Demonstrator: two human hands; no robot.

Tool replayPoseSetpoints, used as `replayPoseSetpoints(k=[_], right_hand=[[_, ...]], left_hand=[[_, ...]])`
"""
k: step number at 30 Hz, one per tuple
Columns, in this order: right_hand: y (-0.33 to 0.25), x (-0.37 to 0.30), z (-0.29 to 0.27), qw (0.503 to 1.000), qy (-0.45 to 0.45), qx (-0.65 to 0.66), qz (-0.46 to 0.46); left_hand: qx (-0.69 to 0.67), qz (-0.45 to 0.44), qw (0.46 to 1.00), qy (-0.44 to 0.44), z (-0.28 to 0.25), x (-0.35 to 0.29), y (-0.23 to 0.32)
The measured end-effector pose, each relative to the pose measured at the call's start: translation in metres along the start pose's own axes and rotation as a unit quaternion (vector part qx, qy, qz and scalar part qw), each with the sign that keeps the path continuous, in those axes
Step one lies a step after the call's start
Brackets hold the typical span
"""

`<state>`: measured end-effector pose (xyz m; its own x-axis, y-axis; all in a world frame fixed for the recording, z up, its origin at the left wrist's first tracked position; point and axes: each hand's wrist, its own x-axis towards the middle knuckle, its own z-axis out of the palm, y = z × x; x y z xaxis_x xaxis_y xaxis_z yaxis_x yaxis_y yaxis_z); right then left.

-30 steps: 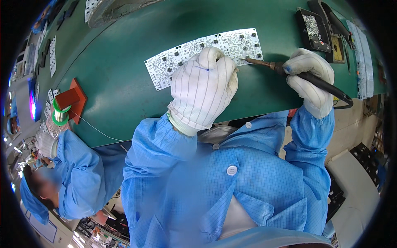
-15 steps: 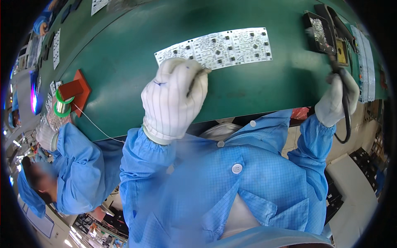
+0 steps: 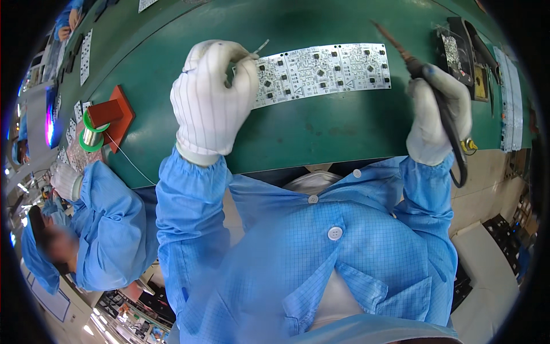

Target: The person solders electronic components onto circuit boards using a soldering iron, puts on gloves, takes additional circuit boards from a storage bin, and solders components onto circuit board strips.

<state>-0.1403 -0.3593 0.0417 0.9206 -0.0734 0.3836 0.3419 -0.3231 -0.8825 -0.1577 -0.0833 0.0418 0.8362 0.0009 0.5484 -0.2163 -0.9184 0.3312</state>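
Note:
A long white circuit board point(image 3: 321, 71) with several black chips lies on the green table. My left hand point(image 3: 215, 97), in a white striped glove, covers the board's left end. Its thumb and fingers pinch a short, thin, pale piece point(image 3: 262, 47) that juts out past the fingertips; its exact kind is unclear. My right hand point(image 3: 438, 117), also gloved, is closed round a soldering iron point(image 3: 415, 66). The iron's tip points up and left, above the table and apart from the board's right end. Its black cord hangs below the hand.
On the left, a green solder spool point(image 3: 91, 135) sits by a red-brown stand point(image 3: 119, 117), its wire trailing toward me. At right are a black tray of small metal parts point(image 3: 452, 51), a yellow sponge point(image 3: 480, 83) and stacked white strips point(image 3: 510, 103). A co-worker point(image 3: 109, 229) sits at left.
My right hand has brought the soldering iron left, away from the tray and sponge. My left hand has moved up and left, uncovering more of the board, with the pale piece now sticking up.

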Motion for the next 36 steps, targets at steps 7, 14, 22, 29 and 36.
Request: replayPoseSetpoints(k=[7, 14, 22, 29, 36], right_hand=[[0.008, -0.005, -0.007, 0.999, -0.031, -0.01, 0.02], [0.01, -0.005, -0.003, 0.998, -0.038, -0.05, 0.001], [0.011, -0.004, -0.004, 0.996, -0.039, -0.076, -0.038], [0.007, -0.004, -0.003, 0.999, -0.025, -0.044, 0.01], [0.006, -0.001, -0.005, 0.999, -0.019, -0.038, 0.006]], left_hand=[[-0.056, -0.103, 0.992, -0.034, 0.0, 0.002, -0.026], [-0.023, -0.064, 0.995, -0.076, -0.01, 0.001, -0.044], [-0.066, -0.005, 0.963, -0.26, -0.029, 0.005, -0.041], [-0.092, 0.045, 0.969, -0.225, -0.004, 0.0, -0.024], [-0.086, 0.039, 0.974, -0.204, 0.0, 0.001, -0.003]])
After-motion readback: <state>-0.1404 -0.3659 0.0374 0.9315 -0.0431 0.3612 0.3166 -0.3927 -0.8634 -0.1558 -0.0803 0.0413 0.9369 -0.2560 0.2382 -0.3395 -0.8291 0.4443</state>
